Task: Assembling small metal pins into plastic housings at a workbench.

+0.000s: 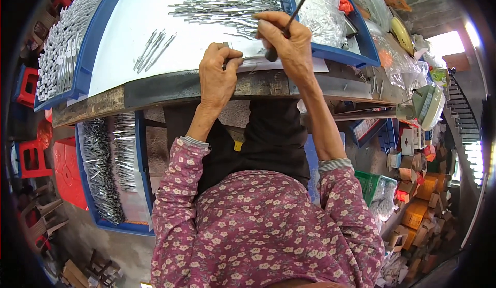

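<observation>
My right hand [290,42] is closed around a slim dark-handled tool that looks like a small hammer [300,6]. Its dark, blunt end [271,55] hangs low over the table edge. Across from it, my left hand [218,73] pinches a small dark piece [225,64] between thumb and fingers; its kind is unclear. A thin metal strip [253,57] lies between the two hands, beside my left fingertips. Beyond them a pile of slender metal pieces [222,6] spreads over the white sheet. Several similar pieces [154,51] lie apart at the left.
A blue tray [98,34] of whitish-silver pieces stands at the left. At the right, another blue tray [356,55] holds clear plastic-wrapped pieces. The worn table edge [170,90] runs before me. Below it sits a blue crate [145,184] of metal pieces, near red stools [34,158].
</observation>
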Demonstrator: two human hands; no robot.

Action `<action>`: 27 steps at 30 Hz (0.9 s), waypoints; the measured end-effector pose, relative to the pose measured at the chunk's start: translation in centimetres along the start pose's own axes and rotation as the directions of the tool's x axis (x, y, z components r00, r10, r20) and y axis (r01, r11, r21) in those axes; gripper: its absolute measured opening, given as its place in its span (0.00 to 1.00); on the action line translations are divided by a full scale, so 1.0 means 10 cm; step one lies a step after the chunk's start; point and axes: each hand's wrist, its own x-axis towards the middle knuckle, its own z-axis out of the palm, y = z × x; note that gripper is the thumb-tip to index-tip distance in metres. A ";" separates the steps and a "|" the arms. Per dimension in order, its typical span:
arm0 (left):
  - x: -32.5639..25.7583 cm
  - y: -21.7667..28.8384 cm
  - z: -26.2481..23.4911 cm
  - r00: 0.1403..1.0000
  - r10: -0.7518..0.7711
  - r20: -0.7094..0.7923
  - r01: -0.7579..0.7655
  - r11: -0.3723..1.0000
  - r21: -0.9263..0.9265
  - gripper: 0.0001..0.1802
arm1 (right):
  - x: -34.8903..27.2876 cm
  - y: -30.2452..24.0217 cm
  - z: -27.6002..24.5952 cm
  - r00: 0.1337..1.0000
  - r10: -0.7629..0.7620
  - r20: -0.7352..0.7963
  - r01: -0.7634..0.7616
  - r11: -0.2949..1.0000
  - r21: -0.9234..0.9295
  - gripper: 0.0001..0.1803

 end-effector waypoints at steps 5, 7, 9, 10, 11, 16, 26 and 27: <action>0.00 0.01 0.02 1.000 -0.005 0.015 0.005 1.000 -0.011 0.04 | -0.04 0.12 0.04 0.994 -0.073 0.076 0.074 0.997 -0.012 0.12; 0.00 0.03 0.01 1.000 0.023 0.007 -0.023 1.000 -0.002 0.03 | -0.07 0.15 0.00 0.967 -0.247 0.066 0.254 0.952 -0.168 0.12; 0.00 0.01 0.00 0.999 0.045 0.003 -0.045 0.999 0.004 0.03 | -0.13 0.07 -0.06 0.972 -0.204 0.117 0.233 0.895 -0.380 0.12; 0.00 0.00 -0.01 0.998 0.068 0.002 -0.068 0.998 0.012 0.03 | -0.12 0.01 -0.09 0.981 -0.107 0.162 0.166 0.897 -0.410 0.11; 0.00 -0.01 -0.02 0.998 0.066 -0.002 -0.066 0.998 0.017 0.03 | -0.12 -0.08 -0.08 0.980 -0.109 0.165 0.169 0.898 -0.406 0.11; 0.01 0.02 -0.02 0.998 0.063 0.003 -0.063 0.998 0.020 0.03 | -0.07 -0.23 0.00 0.898 -0.436 -0.064 0.402 0.870 -0.284 0.07; 0.02 -0.01 -0.02 0.993 0.116 0.006 -0.116 0.990 0.082 0.03 | -0.13 -0.20 -0.16 0.978 -0.207 -0.015 0.188 0.915 -0.356 0.09; 0.02 -0.01 -0.04 0.994 0.112 0.009 -0.113 0.990 0.088 0.03 | -0.14 -0.33 -0.18 0.960 -0.265 -0.092 0.235 0.940 -0.249 0.09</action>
